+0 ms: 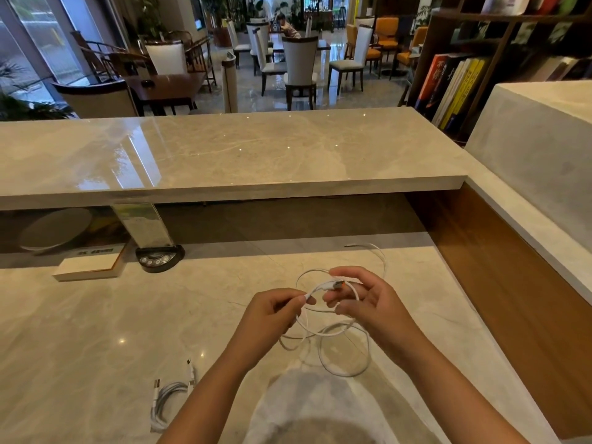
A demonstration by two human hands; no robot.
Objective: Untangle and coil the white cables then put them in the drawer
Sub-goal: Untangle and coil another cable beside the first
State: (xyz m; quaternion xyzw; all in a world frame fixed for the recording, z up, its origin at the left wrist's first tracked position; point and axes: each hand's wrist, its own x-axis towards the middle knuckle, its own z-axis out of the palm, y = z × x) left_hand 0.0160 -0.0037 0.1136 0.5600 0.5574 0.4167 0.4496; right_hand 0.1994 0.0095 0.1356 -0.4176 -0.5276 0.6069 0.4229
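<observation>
While left hand (275,310) pinches white cable (336,334), I see right hand (362,294) pinching its plug end above marble desk (96,331)

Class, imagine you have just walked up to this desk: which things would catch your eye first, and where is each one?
First, the two hands at centre: the left hand pinches a loose white cable while the right hand holds its plug end, loops hanging down to the marble desk. Next, a second white cable lies bundled near the front edge, left of the arms. At the back left stands a black button device beside a white book.
</observation>
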